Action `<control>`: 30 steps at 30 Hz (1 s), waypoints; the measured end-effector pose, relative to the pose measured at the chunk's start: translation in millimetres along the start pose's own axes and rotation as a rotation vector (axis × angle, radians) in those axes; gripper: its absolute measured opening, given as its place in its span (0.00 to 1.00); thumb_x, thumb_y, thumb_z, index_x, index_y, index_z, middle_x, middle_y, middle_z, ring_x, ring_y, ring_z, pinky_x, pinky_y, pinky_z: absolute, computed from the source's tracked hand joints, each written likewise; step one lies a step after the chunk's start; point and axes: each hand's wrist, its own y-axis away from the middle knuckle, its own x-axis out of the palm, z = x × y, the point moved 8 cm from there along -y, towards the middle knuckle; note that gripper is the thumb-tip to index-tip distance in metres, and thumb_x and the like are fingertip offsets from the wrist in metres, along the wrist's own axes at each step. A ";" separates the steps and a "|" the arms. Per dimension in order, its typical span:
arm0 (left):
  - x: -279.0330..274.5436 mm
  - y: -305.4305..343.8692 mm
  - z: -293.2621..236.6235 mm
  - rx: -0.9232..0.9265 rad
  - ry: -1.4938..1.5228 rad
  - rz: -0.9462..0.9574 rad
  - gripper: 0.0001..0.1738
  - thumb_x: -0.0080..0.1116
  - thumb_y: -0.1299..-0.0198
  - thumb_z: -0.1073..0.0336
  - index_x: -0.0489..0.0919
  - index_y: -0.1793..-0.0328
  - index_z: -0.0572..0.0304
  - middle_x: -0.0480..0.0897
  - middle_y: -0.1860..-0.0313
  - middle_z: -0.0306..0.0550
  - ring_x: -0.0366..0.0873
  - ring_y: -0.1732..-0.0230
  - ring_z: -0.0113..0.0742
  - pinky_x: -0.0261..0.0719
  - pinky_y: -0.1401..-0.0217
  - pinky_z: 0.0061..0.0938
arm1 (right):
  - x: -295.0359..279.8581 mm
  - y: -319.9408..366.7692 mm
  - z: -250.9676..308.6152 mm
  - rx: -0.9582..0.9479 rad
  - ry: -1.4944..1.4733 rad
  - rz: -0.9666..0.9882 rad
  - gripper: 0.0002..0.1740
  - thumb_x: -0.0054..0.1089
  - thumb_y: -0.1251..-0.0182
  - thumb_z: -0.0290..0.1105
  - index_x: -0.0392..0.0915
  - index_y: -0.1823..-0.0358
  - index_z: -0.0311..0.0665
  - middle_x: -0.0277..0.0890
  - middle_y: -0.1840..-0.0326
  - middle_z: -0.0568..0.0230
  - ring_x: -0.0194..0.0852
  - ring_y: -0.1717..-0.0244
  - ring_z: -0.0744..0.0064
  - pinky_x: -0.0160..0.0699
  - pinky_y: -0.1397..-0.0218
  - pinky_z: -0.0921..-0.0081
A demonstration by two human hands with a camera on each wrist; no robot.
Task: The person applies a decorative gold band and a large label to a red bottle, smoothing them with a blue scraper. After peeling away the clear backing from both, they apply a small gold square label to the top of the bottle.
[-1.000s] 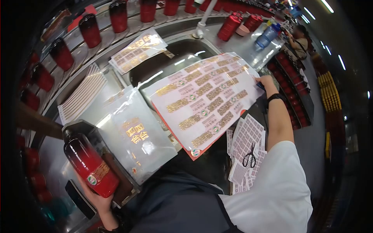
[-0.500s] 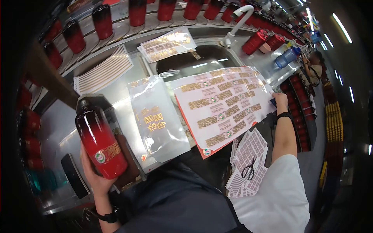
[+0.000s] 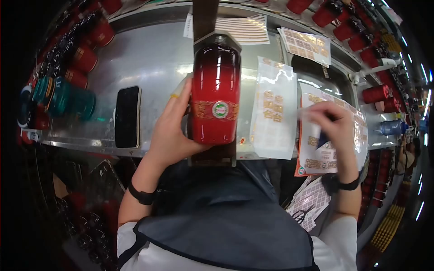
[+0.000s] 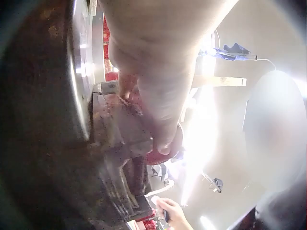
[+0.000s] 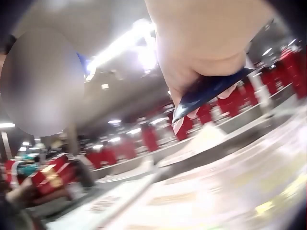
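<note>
The left hand (image 3: 171, 133), the nearer, cups the red bottle (image 3: 216, 86) from its left side and base, part-curled; the bottle's long axis runs neck away from the person. Rightward, well apart, the half-closed right hand (image 3: 335, 124) pinches a dark blue flat piece (image 5: 206, 94) over the label sheet (image 3: 323, 165); blur obscures its fingertips.

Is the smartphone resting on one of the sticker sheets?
No, the smartphone lies on the metal counter, left of the black-and-red bottle.
</note>
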 end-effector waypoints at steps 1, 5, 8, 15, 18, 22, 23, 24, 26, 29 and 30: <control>-0.4 -0.3 0.4 -0.007 -0.001 -0.002 0.70 0.86 0.64 0.60 0.54 0.15 0.63 0.72 0.27 0.60 0.77 0.33 0.52 0.79 0.33 0.37 | 37.9 2.5 33.7 -0.146 -0.055 0.090 0.08 0.73 0.38 0.24 0.88 0.58 0.34 0.85 0.65 0.68 0.81 0.64 0.83 0.78 0.58 0.84; 0.4 2.1 3.4 -0.007 0.047 0.025 0.72 0.86 0.62 0.58 0.49 0.14 0.63 0.75 0.36 0.60 0.78 0.39 0.54 0.78 0.36 0.37 | 119.2 3.1 102.9 -0.271 -0.245 0.296 0.10 0.74 0.39 0.24 0.85 0.56 0.34 0.81 0.72 0.70 0.74 0.71 0.85 0.73 0.65 0.83; -0.9 2.2 -0.3 -0.014 0.043 0.104 0.75 0.87 0.62 0.56 0.46 0.13 0.66 0.72 0.32 0.63 0.74 0.32 0.54 0.74 0.31 0.37 | 140.4 -2.7 95.0 -0.155 -0.285 0.281 0.12 0.73 0.39 0.22 0.81 0.55 0.33 0.78 0.72 0.74 0.71 0.70 0.88 0.70 0.63 0.85; 11.5 6.2 11.2 -0.073 0.497 0.097 0.65 0.80 0.46 0.55 0.45 0.14 0.70 0.64 0.24 0.64 0.65 0.23 0.51 0.65 0.22 0.39 | 147.2 0.7 81.6 -0.116 -0.254 0.091 0.14 0.74 0.39 0.23 0.79 0.55 0.34 0.78 0.72 0.74 0.71 0.71 0.88 0.70 0.64 0.86; 12.3 5.5 10.3 -0.104 0.536 0.050 0.62 0.77 0.43 0.56 0.46 0.15 0.72 0.63 0.23 0.63 0.65 0.23 0.50 0.65 0.22 0.39 | 145.6 3.2 78.0 -0.133 -0.288 0.022 0.13 0.76 0.40 0.26 0.79 0.58 0.35 0.79 0.74 0.72 0.71 0.73 0.86 0.72 0.67 0.84; 12.3 5.6 11.6 -0.147 0.658 0.013 0.59 0.76 0.42 0.58 0.48 0.15 0.71 0.64 0.24 0.64 0.65 0.22 0.51 0.65 0.22 0.38 | 145.0 3.7 75.8 -0.179 -0.344 0.003 0.10 0.75 0.40 0.24 0.81 0.61 0.34 0.80 0.72 0.71 0.73 0.72 0.87 0.72 0.65 0.84; 10.5 6.5 10.4 -0.149 0.657 0.013 0.59 0.76 0.42 0.58 0.48 0.15 0.71 0.64 0.24 0.64 0.65 0.22 0.51 0.65 0.22 0.38 | 143.7 5.5 79.1 -0.179 -0.346 0.005 0.10 0.75 0.40 0.24 0.81 0.61 0.34 0.80 0.72 0.71 0.73 0.72 0.87 0.72 0.65 0.84; 3.4 7.3 3.7 -0.079 0.518 -0.012 0.54 0.76 0.42 0.59 0.55 0.16 0.67 0.63 0.23 0.64 0.63 0.21 0.52 0.62 0.21 0.40 | 143.0 8.2 84.4 -0.155 -0.322 0.025 0.08 0.75 0.40 0.24 0.82 0.62 0.35 0.81 0.71 0.70 0.74 0.71 0.85 0.72 0.65 0.83; -8.9 6.9 -10.6 -0.010 0.374 -0.033 0.50 0.76 0.43 0.60 0.61 0.18 0.63 0.62 0.21 0.64 0.61 0.20 0.54 0.59 0.20 0.42 | 140.4 9.3 87.9 -0.133 -0.303 0.044 0.07 0.74 0.40 0.24 0.83 0.64 0.36 0.82 0.71 0.69 0.76 0.70 0.82 0.72 0.64 0.82; -23.2 4.4 -39.4 0.179 0.055 -0.039 0.35 0.74 0.45 0.65 0.77 0.29 0.55 0.59 0.17 0.63 0.55 0.16 0.54 0.51 0.16 0.46 | 133.7 13.6 110.2 -0.411 -0.075 0.007 0.05 0.75 0.42 0.24 0.85 0.66 0.38 0.82 0.70 0.67 0.78 0.69 0.75 0.73 0.64 0.79; -22.9 2.8 -41.2 0.198 0.038 -0.017 0.27 0.75 0.47 0.65 0.82 0.39 0.52 0.60 0.18 0.63 0.54 0.16 0.56 0.50 0.16 0.47 | 132.7 14.2 113.8 -0.444 -0.044 -0.003 0.05 0.75 0.43 0.25 0.86 0.66 0.39 0.82 0.70 0.66 0.77 0.69 0.72 0.73 0.65 0.77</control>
